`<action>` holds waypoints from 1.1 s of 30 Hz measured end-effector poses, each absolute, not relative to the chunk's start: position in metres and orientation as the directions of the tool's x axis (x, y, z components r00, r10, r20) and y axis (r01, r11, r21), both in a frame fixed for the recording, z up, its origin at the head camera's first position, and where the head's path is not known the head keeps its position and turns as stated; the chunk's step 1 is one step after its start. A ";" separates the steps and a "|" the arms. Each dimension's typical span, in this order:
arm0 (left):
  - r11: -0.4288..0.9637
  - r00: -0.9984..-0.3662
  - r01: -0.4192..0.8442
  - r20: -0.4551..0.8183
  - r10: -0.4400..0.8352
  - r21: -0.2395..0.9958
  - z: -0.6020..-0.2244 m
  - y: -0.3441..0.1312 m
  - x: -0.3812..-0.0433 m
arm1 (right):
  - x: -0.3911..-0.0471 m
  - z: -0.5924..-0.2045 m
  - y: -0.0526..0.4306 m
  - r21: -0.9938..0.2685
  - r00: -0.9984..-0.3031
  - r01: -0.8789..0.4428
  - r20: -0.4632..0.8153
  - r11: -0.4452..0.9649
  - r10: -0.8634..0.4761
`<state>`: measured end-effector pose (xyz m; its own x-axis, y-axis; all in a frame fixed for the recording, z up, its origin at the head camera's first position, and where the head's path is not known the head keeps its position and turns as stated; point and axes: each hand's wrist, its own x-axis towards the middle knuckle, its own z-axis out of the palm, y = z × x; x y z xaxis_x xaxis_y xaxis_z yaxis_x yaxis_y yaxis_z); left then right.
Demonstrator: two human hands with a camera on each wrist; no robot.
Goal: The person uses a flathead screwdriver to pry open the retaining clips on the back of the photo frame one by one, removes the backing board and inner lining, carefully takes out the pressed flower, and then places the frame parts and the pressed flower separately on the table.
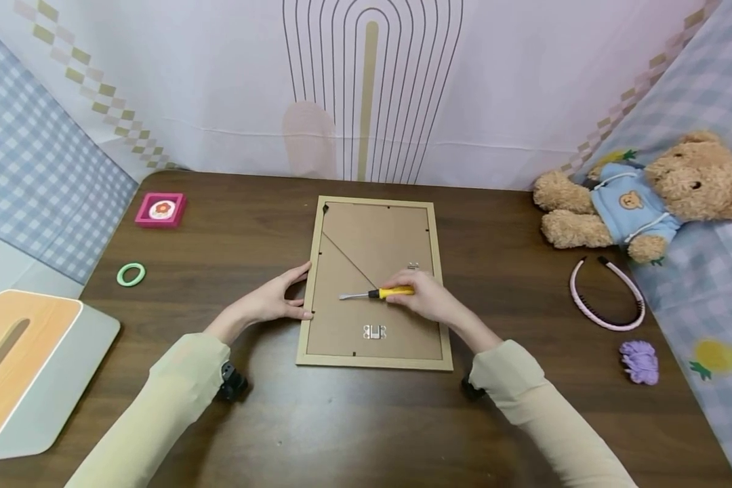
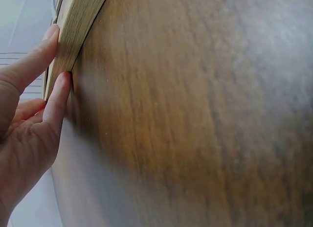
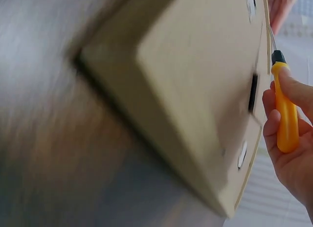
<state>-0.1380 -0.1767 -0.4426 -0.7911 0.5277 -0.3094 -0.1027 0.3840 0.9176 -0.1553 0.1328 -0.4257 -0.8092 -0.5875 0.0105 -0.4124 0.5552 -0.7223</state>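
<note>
A picture frame (image 1: 375,234) with a pale wood border lies back side up on the dark table. Its brown backing has metal hangers, such as the one (image 1: 375,332) near the front end, and small dark tabs round its edge. My right hand (image 1: 425,295) grips the yellow handle of a flat-blade screwdriver (image 1: 396,291) over the backing, the blade pointing left. In the right wrist view, thumb and fingers wrap the screwdriver (image 3: 287,117). My left hand (image 1: 271,298) rests with extended fingers against the frame's left edge; the left wrist view shows fingertips (image 2: 62,80) on its side.
At the left stand a tissue box (image 1: 67,373) with a wooden top, a green ring (image 1: 120,274) and a pink square box (image 1: 142,215). To the right are a teddy bear (image 1: 628,203), a pink headband (image 1: 585,308) and a purple scrunchie (image 1: 639,362). Curtains hang behind.
</note>
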 end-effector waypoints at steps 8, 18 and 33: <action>0.378 -0.800 -0.129 -0.321 0.507 0.917 -0.443 -0.174 -0.134 | -0.146 -0.428 0.113 -0.725 -0.774 -0.408 -0.048 0.555 -0.632; 0.362 -0.802 -0.139 -0.319 0.505 0.922 -0.440 -0.170 -0.137 | -0.148 -0.423 0.104 -0.691 -0.767 -0.435 -0.051 0.577 -0.640; 0.381 -0.803 -0.114 -0.311 0.509 0.918 -0.442 -0.175 -0.136 | -0.154 -0.422 0.094 -0.709 -0.731 -0.415 -0.113 0.570 -0.673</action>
<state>-0.1364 -0.1745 -0.4423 -0.8027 0.5089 -0.3108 -0.1136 0.3811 0.9175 -0.1543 0.0935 -0.4219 -0.7309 -0.6730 -0.1134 -0.4149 0.5701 -0.7091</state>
